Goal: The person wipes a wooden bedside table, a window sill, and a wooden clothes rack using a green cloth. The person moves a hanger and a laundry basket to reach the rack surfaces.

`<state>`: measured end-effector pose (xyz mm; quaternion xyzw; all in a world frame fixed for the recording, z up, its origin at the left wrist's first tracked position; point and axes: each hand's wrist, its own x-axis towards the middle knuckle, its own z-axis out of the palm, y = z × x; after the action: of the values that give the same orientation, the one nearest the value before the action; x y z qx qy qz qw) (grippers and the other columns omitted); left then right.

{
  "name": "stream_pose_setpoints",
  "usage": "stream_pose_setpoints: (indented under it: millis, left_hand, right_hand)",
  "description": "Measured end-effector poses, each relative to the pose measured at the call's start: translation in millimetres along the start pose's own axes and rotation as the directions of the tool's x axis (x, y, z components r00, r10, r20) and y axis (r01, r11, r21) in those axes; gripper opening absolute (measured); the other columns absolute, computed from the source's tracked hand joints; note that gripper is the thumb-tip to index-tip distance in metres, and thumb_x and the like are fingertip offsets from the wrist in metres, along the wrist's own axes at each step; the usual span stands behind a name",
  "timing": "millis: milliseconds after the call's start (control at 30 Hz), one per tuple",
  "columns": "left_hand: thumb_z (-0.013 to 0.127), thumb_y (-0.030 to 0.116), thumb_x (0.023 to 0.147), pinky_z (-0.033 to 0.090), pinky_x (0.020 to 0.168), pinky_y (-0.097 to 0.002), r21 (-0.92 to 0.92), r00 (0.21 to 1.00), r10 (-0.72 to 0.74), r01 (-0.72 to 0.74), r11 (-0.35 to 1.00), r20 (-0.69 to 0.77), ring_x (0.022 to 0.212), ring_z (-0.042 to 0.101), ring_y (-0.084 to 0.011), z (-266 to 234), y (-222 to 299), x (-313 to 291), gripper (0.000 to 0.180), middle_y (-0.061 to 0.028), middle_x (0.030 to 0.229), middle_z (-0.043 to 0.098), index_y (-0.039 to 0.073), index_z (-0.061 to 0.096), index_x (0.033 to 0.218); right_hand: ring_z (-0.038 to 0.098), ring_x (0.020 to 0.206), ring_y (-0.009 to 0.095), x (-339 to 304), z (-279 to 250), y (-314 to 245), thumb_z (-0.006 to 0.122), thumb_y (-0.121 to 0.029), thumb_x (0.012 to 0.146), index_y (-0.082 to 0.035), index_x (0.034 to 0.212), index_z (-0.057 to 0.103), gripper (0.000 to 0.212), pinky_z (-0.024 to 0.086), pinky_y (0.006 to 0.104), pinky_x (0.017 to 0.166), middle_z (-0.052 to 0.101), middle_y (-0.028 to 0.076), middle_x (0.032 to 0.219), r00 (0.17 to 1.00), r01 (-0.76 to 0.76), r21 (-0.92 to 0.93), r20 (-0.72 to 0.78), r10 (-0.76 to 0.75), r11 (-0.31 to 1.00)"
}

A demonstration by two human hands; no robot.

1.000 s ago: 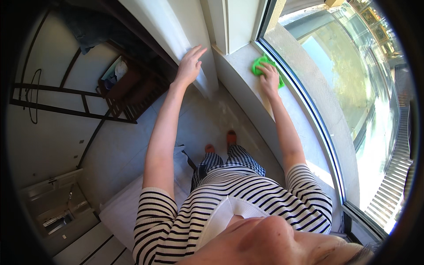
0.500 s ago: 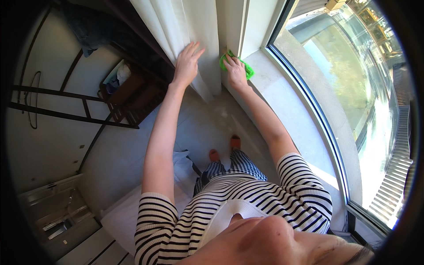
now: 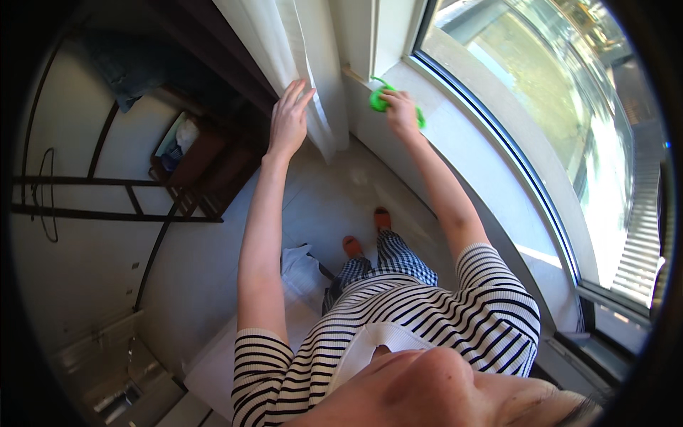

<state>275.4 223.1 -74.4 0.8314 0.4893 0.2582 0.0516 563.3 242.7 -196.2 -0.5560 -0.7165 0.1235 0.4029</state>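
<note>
My right hand (image 3: pixel 400 110) presses a bright green cloth (image 3: pixel 379 99) onto the white window sill (image 3: pixel 462 142), at the sill's left end beside the window frame's corner. My left hand (image 3: pixel 288 117) lies flat with fingers spread against the white curtain (image 3: pixel 284 43), holding it aside at the wall. Both arms reach forward from a black-and-white striped shirt.
A large window pane (image 3: pixel 541 92) runs along the right. A dark metal rack (image 3: pixel 171 192) with a wooden box of items (image 3: pixel 181 149) stands at the left. Light floor tiles (image 3: pixel 334 199) lie below, with my feet in orange shoes (image 3: pixel 366 235) and a white object (image 3: pixel 302 263) beside them.
My right hand slid the green cloth leftward along the sill toward the frame corner. My left hand moved from the wall onto the curtain, and the view shifted left.
</note>
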Motion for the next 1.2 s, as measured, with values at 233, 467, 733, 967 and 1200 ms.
stream_pose_setpoints:
  millis: [233, 467, 733, 967, 1200]
  left_hand:
    - [0.056, -0.006, 0.083, 0.036, 0.107, -0.0410, -0.148, 0.999, -0.015, 0.020, 0.989, 0.037, 0.135, 0.038, -0.0292, 20.9, 21.6, -16.2, 0.050, -0.0121, 0.142, 0.045, 0.010, 0.054, 0.131]
    - [0.056, -0.006, 0.081, 0.035, 0.108, -0.0405, -0.198, 0.999, 0.022, -0.013, 0.980, 0.043, 0.133, 0.040, -0.0314, 40.3, 55.3, -21.7, 0.052, -0.0126, 0.143, 0.045, 0.008, 0.054, 0.131]
    - [0.057, -0.006, 0.081, 0.036, 0.107, -0.0409, -0.269, 0.994, 0.018, 0.011, 0.963, 0.108, 0.132, 0.040, -0.0319, 82.2, 95.8, -13.4, 0.052, -0.0128, 0.142, 0.045, 0.007, 0.054, 0.131]
    - [0.057, -0.006, 0.081, 0.036, 0.107, -0.0418, -0.382, 0.988, 0.102, -0.050, 0.923, 0.115, 0.131, 0.042, -0.0317, 95.3, 126.4, -13.4, 0.051, -0.0129, 0.140, 0.047, 0.007, 0.054, 0.130]
    - [0.055, -0.006, 0.081, 0.037, 0.107, -0.0403, -0.500, 0.956, 0.252, -0.146, 0.854, 0.150, 0.128, 0.044, -0.0313, 118.2, 189.1, -40.9, 0.050, -0.0118, 0.139, 0.049, 0.006, 0.054, 0.129]
  right_hand:
    - [0.057, 0.101, 0.032, -141.0, -184.6, 58.5, 0.053, 0.005, 0.070, -0.004, 0.086, 0.071, 0.026, 0.045, 0.0396, 0.091, 0.064, 0.012, 0.103, 0.934, -0.324, -0.184, -0.220, 0.283, 0.928]
    - [0.060, 0.099, 0.030, 18.7, -96.5, 68.4, 0.057, -0.001, 0.072, -0.007, 0.084, 0.071, 0.020, 0.046, 0.0421, 0.087, 0.068, 0.009, 0.101, 0.945, 0.060, -0.338, -0.284, -0.162, 0.939]
    - [0.055, 0.111, 0.027, 12.5, -102.3, 78.9, 0.054, -0.006, 0.078, -0.010, 0.097, 0.068, 0.025, 0.042, 0.0414, 0.093, 0.063, 0.006, 0.115, 0.990, 0.103, -0.477, -0.036, -0.137, 0.873]
    - [0.061, 0.102, 0.030, -194.8, -287.3, 83.9, 0.054, 0.001, 0.074, -0.009, 0.089, 0.069, 0.024, 0.046, 0.0414, 0.087, 0.066, 0.008, 0.109, 0.925, -0.310, -0.621, -0.371, 0.079, 0.720]
    - [0.061, 0.091, 0.037, -212.7, -285.8, 82.7, 0.054, 0.000, 0.077, -0.004, 0.092, 0.070, 0.022, 0.049, 0.0452, 0.080, 0.062, 0.016, 0.102, 0.798, -0.507, -0.560, -0.591, 0.113, 0.655]
